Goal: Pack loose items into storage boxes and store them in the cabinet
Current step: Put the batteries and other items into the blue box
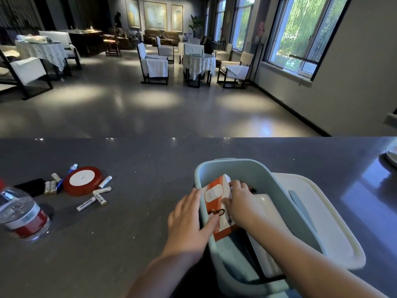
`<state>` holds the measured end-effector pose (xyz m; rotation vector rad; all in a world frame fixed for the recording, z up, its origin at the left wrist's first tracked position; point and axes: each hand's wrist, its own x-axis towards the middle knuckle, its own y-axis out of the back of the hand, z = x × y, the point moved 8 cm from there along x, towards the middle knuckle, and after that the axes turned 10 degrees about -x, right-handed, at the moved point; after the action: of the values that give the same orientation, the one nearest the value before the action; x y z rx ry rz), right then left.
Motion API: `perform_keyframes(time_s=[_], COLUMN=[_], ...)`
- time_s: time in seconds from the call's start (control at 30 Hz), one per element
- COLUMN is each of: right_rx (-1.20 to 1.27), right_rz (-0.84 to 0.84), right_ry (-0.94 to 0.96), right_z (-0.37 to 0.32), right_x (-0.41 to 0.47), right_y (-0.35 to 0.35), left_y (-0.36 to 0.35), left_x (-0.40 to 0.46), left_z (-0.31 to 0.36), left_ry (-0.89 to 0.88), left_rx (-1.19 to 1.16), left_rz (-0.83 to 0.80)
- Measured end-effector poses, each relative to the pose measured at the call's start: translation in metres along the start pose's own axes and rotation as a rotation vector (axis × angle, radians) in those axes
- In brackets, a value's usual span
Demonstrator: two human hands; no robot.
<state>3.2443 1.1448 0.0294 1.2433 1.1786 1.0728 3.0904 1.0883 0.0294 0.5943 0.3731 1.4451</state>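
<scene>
water bottle (20, 214) cut by left edge | plate (392, 152) cut right

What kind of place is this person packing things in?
Probably a restaurant or lounge. Beyond the dark counter stand round tables with white cloths, white-covered chairs and large framed paintings on the far wall.
</scene>
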Motion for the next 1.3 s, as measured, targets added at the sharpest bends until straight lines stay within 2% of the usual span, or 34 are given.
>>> perform_keyframes(time_s=[0.13,0.23,0.47,0.57,0.67,0.73,0.83,0.9,1.17,1.3], right_rx=[-0.233,-0.387,-0.362,-0.343,-0.194,-0.105,-0.181,-0.223,-0.264,-0.135], right_rz=[0.150,0.160,0.034,0.087,0.155,0.094,-0.086,-0.125,-0.114,-0.080], right_ry=[0.122,0.153,0.141,0.140,0.184,0.220,0.277,0.294,0.261,0.202], right_z=[-0.003,0.000,0.017,0.014,0.010,0.010,0.010,0.008,0.008,0.011], right_x=[-0.003,0.004,0.020,0.016,0.010,0.005,-0.007,-0.010,-0.009,-0.009], right_y=[0.003,-0.004,-0.026,-0.021,-0.004,0.003,-0.005,-0.011,-0.015,0.004], left_y=[-0.001,-0.002,-0.006,-0.006,-0.006,-0.006,-0.006,-0.004,-0.012,0.009], left_x=[0.000,0.000,0.000,0.000,-0.001,-0.001,-0.003,-0.004,-0.004,-0.011], left_z=[0.000,-0.001,-0.005,-0.007,-0.008,-0.010,-0.010,-0.010,-0.013,-0.036], left_ry=[0.003,0.005,0.014,0.017,0.015,0.019,0.017,0.008,0.021,0.079], left_rx=[0.004,-0.007,0.008,0.004,0.004,-0.006,-0.017,-0.020,-0.039,-0.024], left_rz=[-0.002,-0.005,-0.006,-0.006,-0.013,-0.014,-0.003,0.021,-0.019,0.010])
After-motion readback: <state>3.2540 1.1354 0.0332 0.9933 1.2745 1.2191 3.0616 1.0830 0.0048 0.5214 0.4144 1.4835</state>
